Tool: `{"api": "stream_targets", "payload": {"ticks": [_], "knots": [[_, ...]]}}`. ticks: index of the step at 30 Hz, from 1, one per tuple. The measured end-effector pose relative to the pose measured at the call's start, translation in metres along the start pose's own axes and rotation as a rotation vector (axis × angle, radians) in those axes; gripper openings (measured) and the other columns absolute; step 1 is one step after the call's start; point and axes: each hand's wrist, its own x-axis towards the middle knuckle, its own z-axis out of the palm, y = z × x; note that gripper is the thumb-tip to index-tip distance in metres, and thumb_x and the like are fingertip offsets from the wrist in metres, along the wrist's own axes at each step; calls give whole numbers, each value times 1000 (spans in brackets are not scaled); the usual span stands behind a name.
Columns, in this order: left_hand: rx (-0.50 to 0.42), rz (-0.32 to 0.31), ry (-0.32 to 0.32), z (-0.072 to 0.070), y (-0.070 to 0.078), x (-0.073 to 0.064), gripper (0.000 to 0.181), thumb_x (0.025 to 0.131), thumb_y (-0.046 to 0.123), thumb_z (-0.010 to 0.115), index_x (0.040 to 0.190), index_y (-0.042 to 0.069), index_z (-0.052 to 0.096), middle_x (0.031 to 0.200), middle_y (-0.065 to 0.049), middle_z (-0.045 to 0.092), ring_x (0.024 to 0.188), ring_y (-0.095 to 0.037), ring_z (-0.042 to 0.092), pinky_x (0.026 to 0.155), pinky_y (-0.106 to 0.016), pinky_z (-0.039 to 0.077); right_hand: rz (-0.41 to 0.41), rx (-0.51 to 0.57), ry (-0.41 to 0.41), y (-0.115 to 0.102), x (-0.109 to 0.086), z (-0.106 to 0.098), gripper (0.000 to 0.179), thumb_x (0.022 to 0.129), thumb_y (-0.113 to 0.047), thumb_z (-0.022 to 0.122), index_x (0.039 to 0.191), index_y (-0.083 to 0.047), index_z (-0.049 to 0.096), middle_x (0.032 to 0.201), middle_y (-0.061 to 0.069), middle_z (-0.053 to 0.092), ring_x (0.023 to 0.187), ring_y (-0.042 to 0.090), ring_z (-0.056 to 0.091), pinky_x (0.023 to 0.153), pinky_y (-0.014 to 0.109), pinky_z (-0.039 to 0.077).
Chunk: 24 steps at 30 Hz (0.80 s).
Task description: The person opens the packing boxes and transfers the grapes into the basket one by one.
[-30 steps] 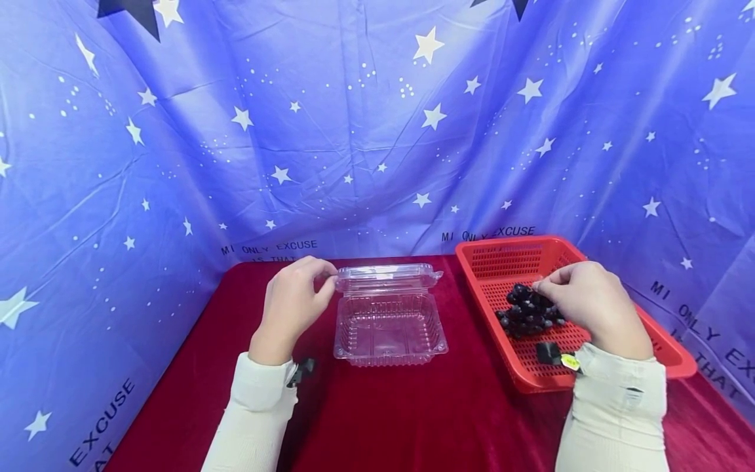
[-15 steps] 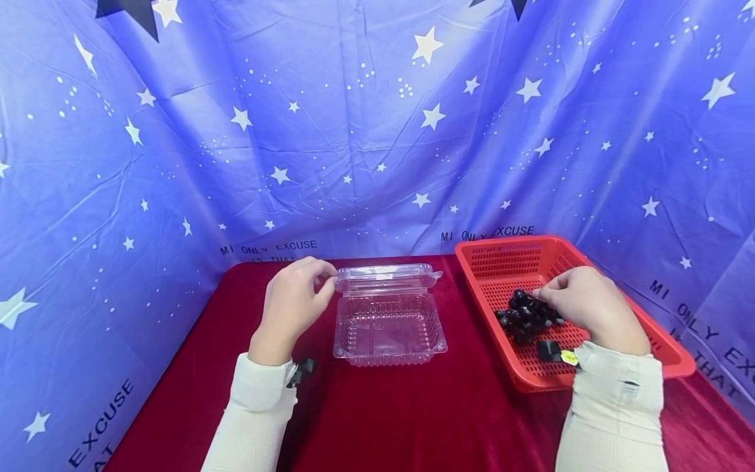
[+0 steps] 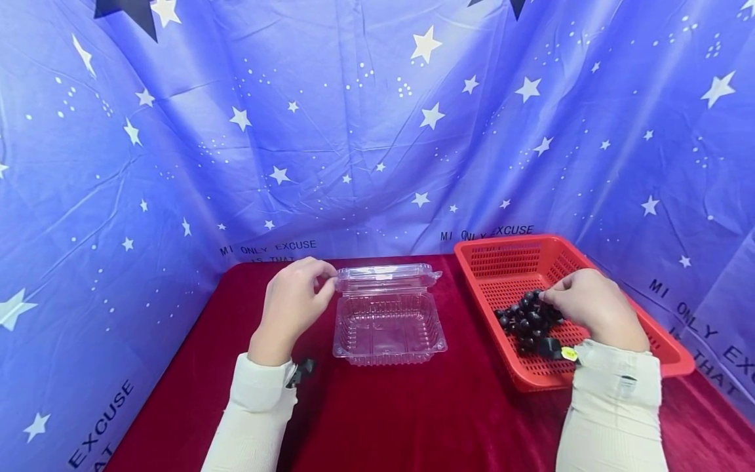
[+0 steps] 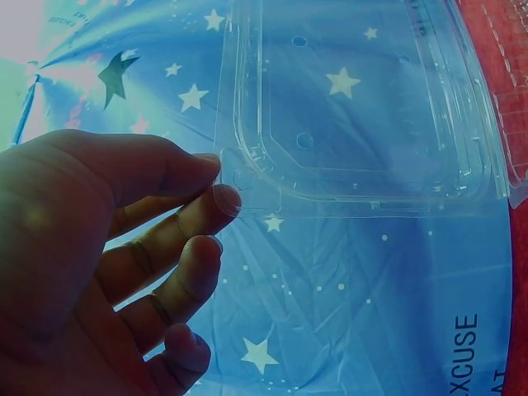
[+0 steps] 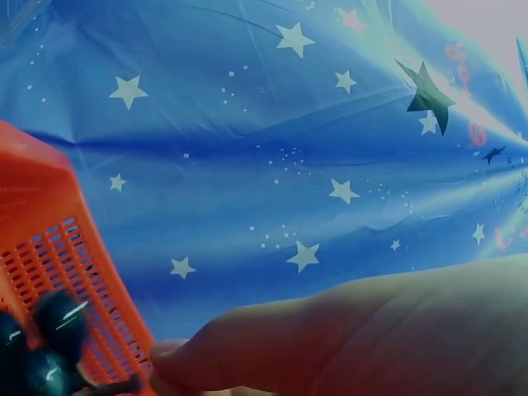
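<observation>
A clear plastic clamshell box (image 3: 389, 328) lies on the red cloth with its lid (image 3: 383, 278) raised at the back. My left hand (image 3: 295, 305) pinches the lid's corner tab between thumb and index finger, the other fingers loosely bent, as the left wrist view shows. To the right, a bunch of dark grapes (image 3: 525, 321) is in the red plastic basket (image 3: 489, 321). My right hand (image 3: 592, 305) reaches over the basket and pinches the bunch's stem (image 5: 115, 386) at its upper right. Whether the grapes touch the basket floor, I cannot tell.
Red velvet cloth (image 3: 401, 419) covers the table. A blue curtain (image 3: 354, 131) with white stars encloses the back and both sides. Close behind the basket and the lid, the curtain meets the table edge. A small black device (image 3: 550, 349) sits at the right wrist.
The right hand has shifted slightly down in the head view, and the grapes have turned and spread lower toward the near side. The left hand and the lid have stayed in place.
</observation>
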Motion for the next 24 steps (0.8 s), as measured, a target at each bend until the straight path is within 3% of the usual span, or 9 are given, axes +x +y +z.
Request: {"api": "stream_targets", "payload": {"ticks": [24], "knots": [[-21, 21, 18, 0, 0, 0, 5, 90, 22, 73, 91, 21, 78, 80, 7, 68, 67, -11, 58, 57, -31, 49, -32, 13, 45, -13, -8, -8, 41, 97, -52, 62, 103, -16, 81, 100, 3, 74, 85, 25, 60, 65, 32, 42]]}}
